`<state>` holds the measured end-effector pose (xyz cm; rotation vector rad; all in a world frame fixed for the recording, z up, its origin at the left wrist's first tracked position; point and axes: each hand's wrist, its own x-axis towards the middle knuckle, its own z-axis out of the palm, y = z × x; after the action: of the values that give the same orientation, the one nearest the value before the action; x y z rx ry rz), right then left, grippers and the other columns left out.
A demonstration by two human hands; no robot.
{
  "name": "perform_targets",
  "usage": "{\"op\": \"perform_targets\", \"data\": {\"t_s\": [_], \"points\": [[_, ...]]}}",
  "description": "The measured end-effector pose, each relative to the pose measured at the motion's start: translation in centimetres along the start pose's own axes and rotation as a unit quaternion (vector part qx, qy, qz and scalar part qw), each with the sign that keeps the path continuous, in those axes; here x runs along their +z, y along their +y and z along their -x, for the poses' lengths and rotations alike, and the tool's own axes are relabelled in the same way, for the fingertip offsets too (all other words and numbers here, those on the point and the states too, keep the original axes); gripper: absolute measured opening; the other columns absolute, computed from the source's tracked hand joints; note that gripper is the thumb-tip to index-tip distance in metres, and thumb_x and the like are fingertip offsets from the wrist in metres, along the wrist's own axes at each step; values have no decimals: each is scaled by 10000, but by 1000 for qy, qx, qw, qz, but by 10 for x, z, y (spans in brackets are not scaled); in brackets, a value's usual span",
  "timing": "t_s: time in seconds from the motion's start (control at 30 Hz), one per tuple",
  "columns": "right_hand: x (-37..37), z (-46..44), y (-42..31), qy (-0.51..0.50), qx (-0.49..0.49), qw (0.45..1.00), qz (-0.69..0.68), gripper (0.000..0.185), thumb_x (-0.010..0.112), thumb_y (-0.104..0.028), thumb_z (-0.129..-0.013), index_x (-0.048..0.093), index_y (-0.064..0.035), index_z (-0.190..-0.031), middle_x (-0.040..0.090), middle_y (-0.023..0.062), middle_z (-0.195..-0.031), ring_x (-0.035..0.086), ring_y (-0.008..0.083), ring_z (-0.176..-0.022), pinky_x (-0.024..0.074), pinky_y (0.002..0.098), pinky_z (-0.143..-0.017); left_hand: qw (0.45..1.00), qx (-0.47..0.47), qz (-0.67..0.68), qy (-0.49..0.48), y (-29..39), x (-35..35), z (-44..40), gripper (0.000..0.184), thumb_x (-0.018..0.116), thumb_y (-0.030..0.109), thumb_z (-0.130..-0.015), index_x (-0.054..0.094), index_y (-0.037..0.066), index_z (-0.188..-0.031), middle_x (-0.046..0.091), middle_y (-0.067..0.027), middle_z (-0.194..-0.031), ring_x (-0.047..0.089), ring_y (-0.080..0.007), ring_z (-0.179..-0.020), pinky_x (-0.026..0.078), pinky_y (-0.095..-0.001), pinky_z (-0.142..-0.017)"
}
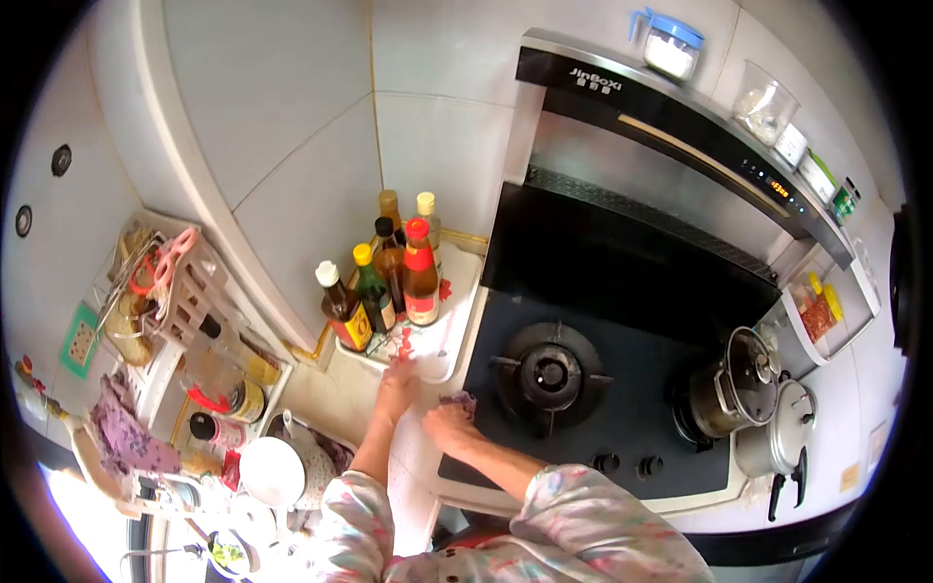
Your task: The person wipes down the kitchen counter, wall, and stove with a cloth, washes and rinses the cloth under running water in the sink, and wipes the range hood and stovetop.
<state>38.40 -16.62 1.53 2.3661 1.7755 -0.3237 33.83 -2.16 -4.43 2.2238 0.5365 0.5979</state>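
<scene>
My L hand [397, 387] is at the near edge of the white tray [455, 325], fingers partly curled; can't tell if they grip the rim. My R hand [449, 428] is closed on a bunched purple cloth [461, 400], just R of the L hand, by the L edge of the black stovetop [505, 442]. Tray's on the tabletop [352, 387], in the corner L of the stovetop, w/ a grp of sauce bottles [389, 277] upright on it, incl. a red-capped one. Lidded pot [717, 396] sits on the R side of the stovetop, approx. level w/ the burner [551, 377].
</scene>
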Motion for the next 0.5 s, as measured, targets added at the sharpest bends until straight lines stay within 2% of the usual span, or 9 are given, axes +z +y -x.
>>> {"op": "perform_targets", "data": {"t_s": [0.1, 0.17, 0.27, 0.3, 0.33, 0.37, 0.4, 0.43, 0.5], "points": [[10, 24, -41, 42, 1, 999, 22, 126, 568, -69, -703, 694, -54, -700, 670, 131, -738, 655, 297, -697, 509, 462, -558, 971, -182, 152, 40, 58, -32, 25, 323, 554, 144, -853, 575, -1, -1140, 591, -196, -1149, 544, -308, -1110, 410, -383, -945], [15, 33, -57, 70, -30, 996, 39, 120, 567, -67, -701, 685, -57, -720, 661, 134, -730, 646, 294, -666, 500, 467, -545, 969, -173, 154, 83, 55, -32, 51, 295, 550, 149, -878, 584, -25, -1113, 622, -194, -1078, 596, -257, -1004, 447, -338, -879], [54, 35, -68, 173, -39, 961, -210, 133, 568, -59, -701, 669, -39, -785, 648, 159, -759, 630, 298, -648, 500, 453, -578, 940, -213, 219, 149, 62, -35, 86, 274, 545, 163, -895, 600, -24, -1088, 649, -147, -996, 592, -201, -944, 447, -312, -847], [30, 49, -66, 134, -61, 952, -268, 163, 593, -51, -736, 637, -12, -888, 632, 137, -772, 623, 243, -659, 503, 379, -609, 924, -232, 246, 177, 69, -37, 99, 266, 545, 167, -896, 604, -28, -1067, 654, -128, -962, 596, -182, -921, 453, -293, -829], [28, 52, -58, -64, -11, 801, -595, 162, 609, -57, -754, 624, -2, -906, 625, 114, -773, 614, 214, -662, 503, 345, -621, 908, -246, 287, 180, 81, -45, 114, 268, 544, 187, -905, 604, -22, -1062, 648, -103, -956, 589, -160, -903, 454, -284, -815], [31, 52, -53, -262, 52, 520, -812, 168, 624, -64, -772, 610, 8, -923, 618, 91, -773, 606, 184, -664, 503, 312, -632, 890, -256, 329, 187, 94, -56, 129, 271, 543, 206, -913, 603, -15, -1058, 643, -77, -950, 582, -138, -886, 455, -275, -802], [50, 54, -57, -205, 48, 519, -829, 197, 647, -81, -786, 591, 12, -950, 619, 67, -790, 604, 151, -679, 504, 274, -619, 883, -246, 346, 200, 107, -66, 147, 268, 537, 220, -921, 601, -9, -1044, 639, -70, -935, 588, -138, -883, 469, -284, -797], [30, 66, -56, -205, 64, 515, -830, 225, 627, -69, -789, 576, 27, -986, 635, 96, -872, 625, 172, -730, 518, 287, -647, 866, -243, 370, 233, 124, -78, 167, 258, 532, 212, -924, 599, -8, -1038, 637, -71, -933, 592, -139, -889, 478, -284, -797], [16, 76, -62, -231, 29, 435, -870, 269, 602, -62, -793, 548, 31, -1039, 628, 107, -916, 632, 181, -802, 525, 309, -721, 863, -233, 357, 273, 148, -100, 215, 238, 521, 198, -929, 589, 2, -1045, 634, -83, -941, 598, -155, -900, 485, -295, -806]]}}
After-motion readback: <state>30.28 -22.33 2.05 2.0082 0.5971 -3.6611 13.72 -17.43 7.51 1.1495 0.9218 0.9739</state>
